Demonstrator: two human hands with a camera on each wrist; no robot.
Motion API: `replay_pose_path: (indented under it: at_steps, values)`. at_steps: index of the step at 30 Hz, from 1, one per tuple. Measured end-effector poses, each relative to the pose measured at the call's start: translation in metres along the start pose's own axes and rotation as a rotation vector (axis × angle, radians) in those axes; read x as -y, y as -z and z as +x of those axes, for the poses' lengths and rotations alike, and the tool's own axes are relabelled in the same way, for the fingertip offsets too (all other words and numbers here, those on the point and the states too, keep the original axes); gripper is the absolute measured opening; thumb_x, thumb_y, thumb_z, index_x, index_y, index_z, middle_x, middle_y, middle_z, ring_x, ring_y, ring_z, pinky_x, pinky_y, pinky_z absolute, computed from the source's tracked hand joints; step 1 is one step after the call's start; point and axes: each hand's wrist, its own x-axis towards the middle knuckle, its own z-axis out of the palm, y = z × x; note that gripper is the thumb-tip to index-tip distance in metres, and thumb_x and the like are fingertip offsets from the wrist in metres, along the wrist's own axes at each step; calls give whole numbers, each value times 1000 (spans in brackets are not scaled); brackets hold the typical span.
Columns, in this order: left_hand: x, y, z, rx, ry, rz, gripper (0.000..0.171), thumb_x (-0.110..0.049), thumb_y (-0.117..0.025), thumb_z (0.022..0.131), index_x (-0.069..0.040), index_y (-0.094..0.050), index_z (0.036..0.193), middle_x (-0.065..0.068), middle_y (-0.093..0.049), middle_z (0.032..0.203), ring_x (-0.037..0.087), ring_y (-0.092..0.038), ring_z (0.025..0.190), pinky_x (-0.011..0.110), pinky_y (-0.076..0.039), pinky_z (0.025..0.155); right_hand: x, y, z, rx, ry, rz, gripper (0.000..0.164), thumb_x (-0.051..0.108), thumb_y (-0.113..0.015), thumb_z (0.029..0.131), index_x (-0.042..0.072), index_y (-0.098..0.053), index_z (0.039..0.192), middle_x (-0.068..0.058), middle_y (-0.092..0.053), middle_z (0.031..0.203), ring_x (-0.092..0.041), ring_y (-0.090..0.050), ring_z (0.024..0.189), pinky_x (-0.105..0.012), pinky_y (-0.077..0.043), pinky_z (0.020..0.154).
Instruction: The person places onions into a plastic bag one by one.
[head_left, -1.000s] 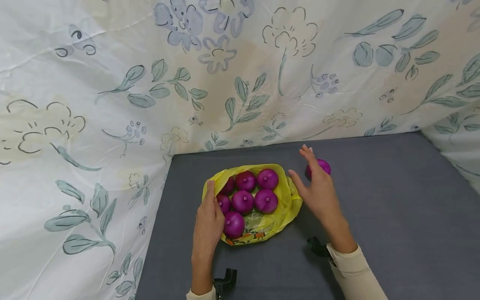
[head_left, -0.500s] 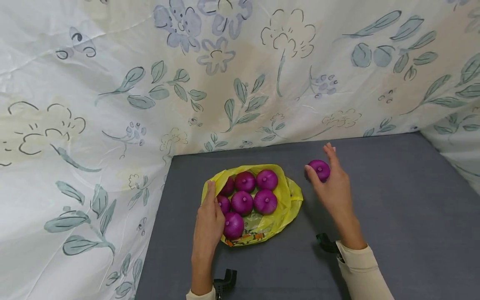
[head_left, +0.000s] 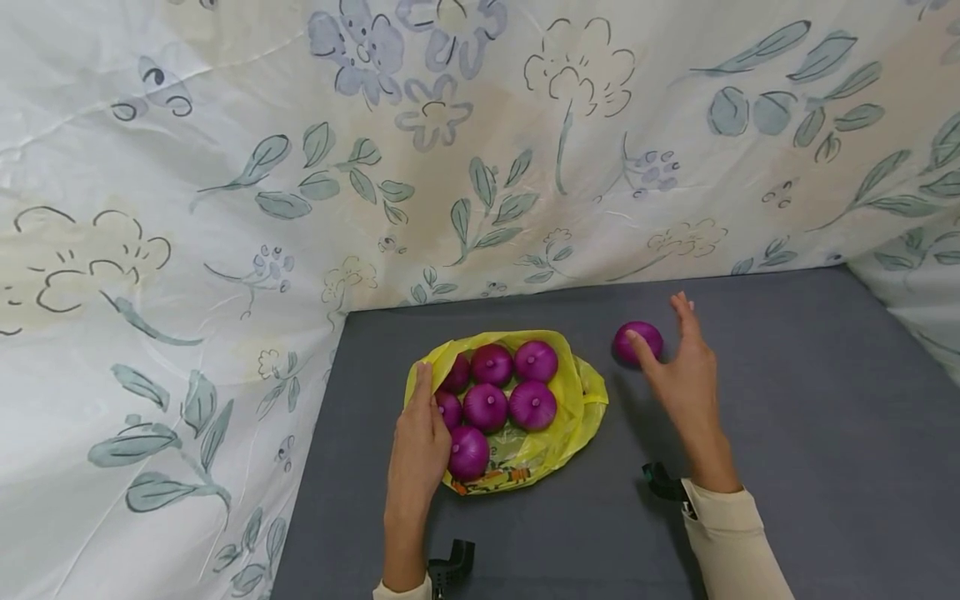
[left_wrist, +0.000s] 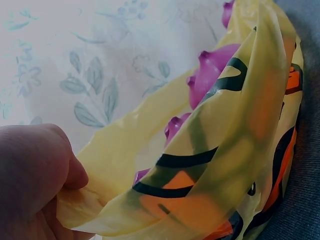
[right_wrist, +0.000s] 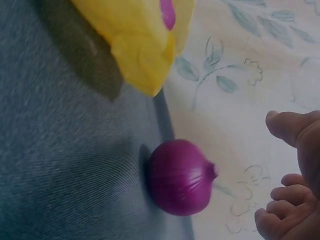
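Observation:
A yellow plastic bag [head_left: 573, 417] with black and orange print lies with its mouth spread, and several purple onions [head_left: 486, 407] sit inside it. At its left side my left hand [head_left: 420, 442] pinches the bag's rim between thumb and fingers, as the left wrist view shows. One single onion [right_wrist: 180, 177] rests on the table to the right of the bag. My right hand [head_left: 686, 383] hovers near this onion with fingers spread, holding nothing. In the right wrist view a gap separates the fingers from the onion. The left-hand onions are partly hidden by the hand and the bag's edge.
The dark grey table [head_left: 810, 400] extends to the right of the bag. A floral cloth [head_left: 525, 150] hangs along its back and left sides. Each wrist wears a black mount, one by the left sleeve [head_left: 403, 590] and one by the right sleeve [head_left: 731, 533].
My right hand has moved right, past the single onion, and now stands off its right side. My left hand, the bag and the onions stay about where they were.

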Motion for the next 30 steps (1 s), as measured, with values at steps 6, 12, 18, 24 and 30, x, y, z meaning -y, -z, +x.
replay_pose_path:
  at_steps: [6,12,18,24,30]
  values:
    - [2,0,0,-5,-4,-8,58,-8,-47,112,-9,-31,168,9,-31,172,25,-35,155,53,-39,117,-11,-2,3,24,-38,-18,90,38,-79,96,13,-32,168,-1,-27,174,-28,-23,160,-62,-26,122]
    - [3,0,1,-4,-1,-5,59,-8,-47,111,-10,-31,168,9,-31,172,25,-34,155,53,-39,117,-21,-6,4,46,-56,-40,92,41,-79,96,10,-30,168,-4,-26,174,-32,-22,160,-64,-26,121]
    - [2,0,0,-1,7,-11,58,-8,-47,112,-10,-31,168,9,-30,173,25,-35,155,53,-38,118,-29,-14,5,86,-69,-79,94,42,-79,96,7,-30,167,-14,-28,172,-40,-25,158,-66,-30,118]
    - [3,1,0,-3,10,-13,58,-9,-47,112,-10,-32,168,9,-30,173,26,-37,154,53,-39,117,-35,-22,6,100,-57,-112,94,38,-84,93,2,-35,164,-23,-34,168,-50,-39,149,-69,-38,111]
    - [4,1,0,-4,12,-11,58,-9,-48,112,-10,-32,168,9,-30,173,26,-37,154,53,-40,116,-39,-25,6,130,-42,-135,92,34,-84,93,-2,-36,162,-28,-35,166,-56,-48,139,-69,-44,106]
